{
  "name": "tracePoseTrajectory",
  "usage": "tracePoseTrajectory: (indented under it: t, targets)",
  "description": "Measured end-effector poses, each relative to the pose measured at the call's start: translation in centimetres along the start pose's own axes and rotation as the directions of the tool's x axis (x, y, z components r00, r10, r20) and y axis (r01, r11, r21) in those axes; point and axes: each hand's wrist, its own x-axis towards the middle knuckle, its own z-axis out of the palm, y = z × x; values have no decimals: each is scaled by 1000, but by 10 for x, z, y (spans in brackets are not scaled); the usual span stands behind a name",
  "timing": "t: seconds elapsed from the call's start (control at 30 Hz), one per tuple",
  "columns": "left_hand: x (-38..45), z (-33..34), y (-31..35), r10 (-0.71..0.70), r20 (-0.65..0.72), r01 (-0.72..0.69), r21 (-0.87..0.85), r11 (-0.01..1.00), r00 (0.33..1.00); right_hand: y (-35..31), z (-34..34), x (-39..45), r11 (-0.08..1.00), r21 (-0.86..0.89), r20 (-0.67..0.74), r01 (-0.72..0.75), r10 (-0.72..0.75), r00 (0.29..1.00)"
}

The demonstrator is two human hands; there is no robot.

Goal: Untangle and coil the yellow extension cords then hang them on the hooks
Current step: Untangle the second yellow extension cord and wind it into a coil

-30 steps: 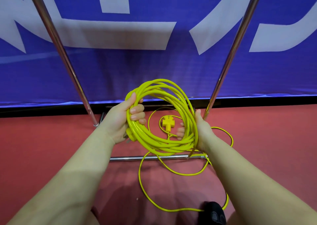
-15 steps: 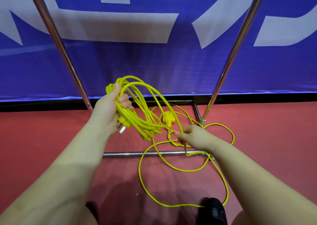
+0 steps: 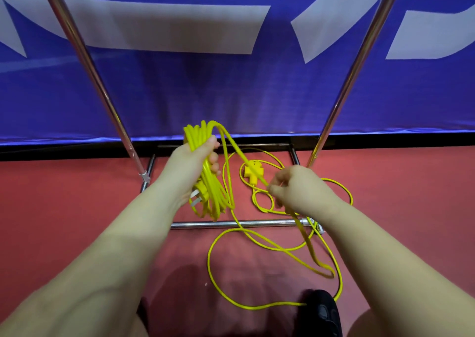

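Left hand (image 3: 191, 163) is gripping the coil (image 3: 208, 172) of yellow cord, fingers closed round the bundled loops; the loops are hanging down just above the bottom bar (image 3: 231, 225) of the metal rack. A plug (image 3: 198, 195) is sticking out under the palm. Right hand (image 3: 295, 190) is pinching a single strand (image 3: 236, 149) running up to the coil top. Loose cord (image 3: 213, 272) is lying on the red floor (image 3: 64, 208) on both sides of the bar; the socket (image 3: 254, 172) is lying beyond it. A black shoe (image 3: 321, 311) is touching the cord.
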Motion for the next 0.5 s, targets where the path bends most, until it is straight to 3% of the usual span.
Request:
tracePoseTrajectory:
  t: [0.1, 0.23, 0.3, 0.37, 0.43, 0.5]
  targets:
    - [-4, 7, -1, 6, 64, -13, 112, 994, 998, -14, -5, -8, 996, 6, 150, 87, -87, 985]
    - [-3, 11, -6, 26, 123, -62, 301, 952, 992, -24, -15, -12, 970, 135, 200, 202, -226, 953]
    - [-4, 12, -10, 47, 194, -130, 440, 889, 980, -23, -16, -11, 949, 144, 147, 281, -301, 942]
    - [-8, 15, -10, 57, 273, -205, 552, 808, 960, -20, -16, -8, 917, 221, 2, 331, -340, 940]
    - [-10, 16, -9, 52, 330, -248, 588, 770, 943, -17, -18, -4, 899, 278, -146, 337, -307, 940]
    - [-10, 13, -7, 66, 294, -232, 576, 784, 954, -12, -19, 0, 928, 269, -156, 259, -223, 962]
